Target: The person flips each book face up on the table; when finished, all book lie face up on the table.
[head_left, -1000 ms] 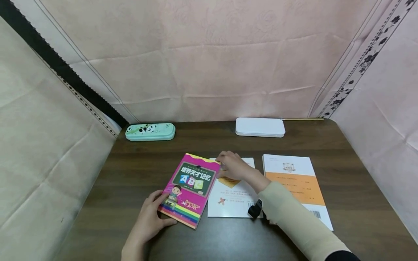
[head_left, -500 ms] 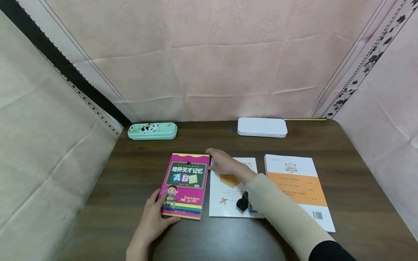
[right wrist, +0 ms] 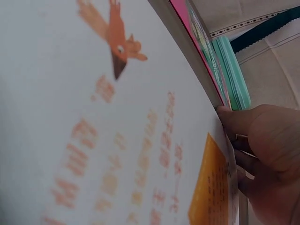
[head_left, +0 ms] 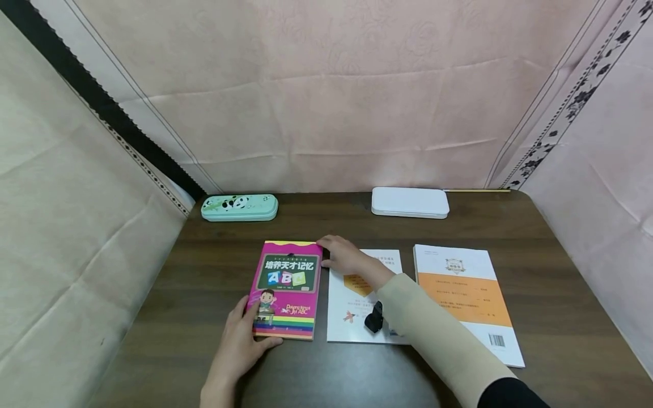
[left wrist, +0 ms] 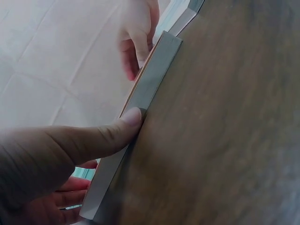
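Observation:
A pink children's book (head_left: 288, 300) with a green blackboard panel lies on the brown table, nearly square to the front edge. My left hand (head_left: 238, 343) grips its lower left corner. The left wrist view shows my left thumb (left wrist: 110, 138) against the page edges (left wrist: 140, 101), with the other fingers along the adjoining side. At the upper right corner, my right hand (head_left: 348, 259) holds the book, fingertips at the top and thumb on the right side. Under my right forearm lies a white book (head_left: 352, 294) with an orange panel, partly hidden by the sleeve; the right wrist view shows its printed bird.
Right of the sleeve lies a white and orange book (head_left: 464, 297). Along the back edge stand a mint pencil case (head_left: 240, 209) with pandas and a white case (head_left: 410, 203). Pale cloth (head_left: 357, 113) rises behind the table and at both sides.
The pink book has turned from a clockwise slant to nearly straight, and its upper end has shifted left, away from the white book. My right hand has moved left with it.

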### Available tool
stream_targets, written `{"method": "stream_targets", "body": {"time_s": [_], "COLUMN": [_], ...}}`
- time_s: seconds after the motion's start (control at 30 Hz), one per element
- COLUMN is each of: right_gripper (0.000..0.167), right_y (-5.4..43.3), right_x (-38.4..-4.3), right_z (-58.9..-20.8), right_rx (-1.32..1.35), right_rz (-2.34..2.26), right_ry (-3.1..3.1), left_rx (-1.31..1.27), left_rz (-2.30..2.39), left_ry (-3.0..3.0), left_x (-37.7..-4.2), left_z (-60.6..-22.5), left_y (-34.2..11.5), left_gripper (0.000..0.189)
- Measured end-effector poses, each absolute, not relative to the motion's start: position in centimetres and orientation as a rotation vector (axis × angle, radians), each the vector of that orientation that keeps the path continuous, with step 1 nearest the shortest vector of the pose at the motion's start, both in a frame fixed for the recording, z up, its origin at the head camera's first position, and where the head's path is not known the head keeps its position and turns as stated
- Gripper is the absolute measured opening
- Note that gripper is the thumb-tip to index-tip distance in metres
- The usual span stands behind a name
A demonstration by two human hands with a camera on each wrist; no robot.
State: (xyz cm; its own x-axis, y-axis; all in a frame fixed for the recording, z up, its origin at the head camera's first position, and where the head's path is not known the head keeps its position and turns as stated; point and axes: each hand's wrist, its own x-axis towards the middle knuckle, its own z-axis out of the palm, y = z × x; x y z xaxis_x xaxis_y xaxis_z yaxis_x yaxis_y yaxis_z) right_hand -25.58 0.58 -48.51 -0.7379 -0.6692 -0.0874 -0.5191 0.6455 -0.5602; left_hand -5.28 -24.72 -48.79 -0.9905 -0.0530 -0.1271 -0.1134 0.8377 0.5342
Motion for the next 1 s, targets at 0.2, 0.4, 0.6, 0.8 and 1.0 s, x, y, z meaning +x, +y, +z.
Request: {"method": "stream_targets", "body": {"time_s": [0.2, 0.4, 0.6, 0.8, 1.0], "right_gripper": [0.065, 0.065, 0.065, 0.064, 0.064], "right_y": [1.7, 3.8, 5.7, 7.7, 9.9], "right_x": [-25.0, -24.2, -23.2, -22.1, -21.4], "right_z": [-48.4, -48.2, -47.5, -46.9, -47.1], "right_rx": [-0.853, -0.780, -0.693, -0.623, -0.617], "right_rz": [-0.853, -0.942, -1.000, -0.986, -0.945], "right_ry": [2.584, 2.645, 2.694, 2.757, 2.826], "left_rx": [-0.109, -0.056, 0.010, 0.099, 0.186], "left_rz": [0.780, 0.826, 0.857, 0.862, 0.813], "left_ry": [2.951, 3.006, 2.968, 2.950, 2.960], "left_x": [-5.6, -6.1, -6.9, -7.7, -8.4], "left_z": [-48.7, -48.6, -48.4, -48.0, -48.1], "left_y": [-24.5, -23.5, -21.9, -20.1, -18.4], "left_gripper": [0.117, 0.111, 0.110, 0.106, 0.101]}}
